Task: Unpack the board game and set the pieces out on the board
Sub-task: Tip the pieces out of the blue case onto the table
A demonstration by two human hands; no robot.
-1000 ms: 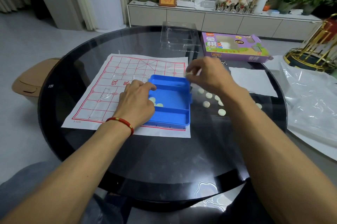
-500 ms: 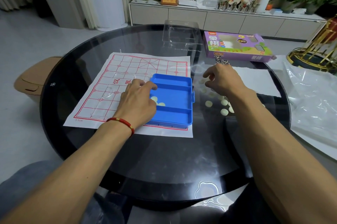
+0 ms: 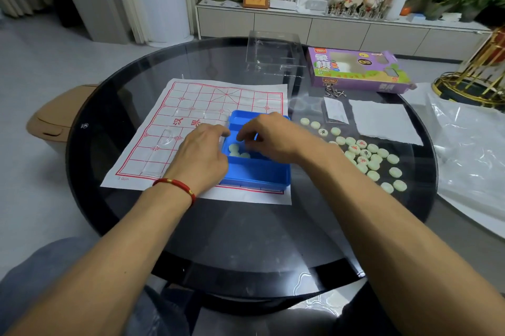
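In the head view, the blue plastic tray [image 3: 257,171] lies on the near right part of the white paper board with red grid [image 3: 196,117]. The left hand [image 3: 200,155] grips its left wall. The right hand [image 3: 269,136] reaches into it with curled fingers; I cannot tell if it holds anything. A few pale round pieces [image 3: 237,151] lie inside, many others [image 3: 369,156] on the black glass table [image 3: 246,240] to the right.

Blue tray [image 3: 257,174] sits on the paper board [image 3: 191,106]; pale discs [image 3: 373,156] lie scattered rightward, perhaps three inside.
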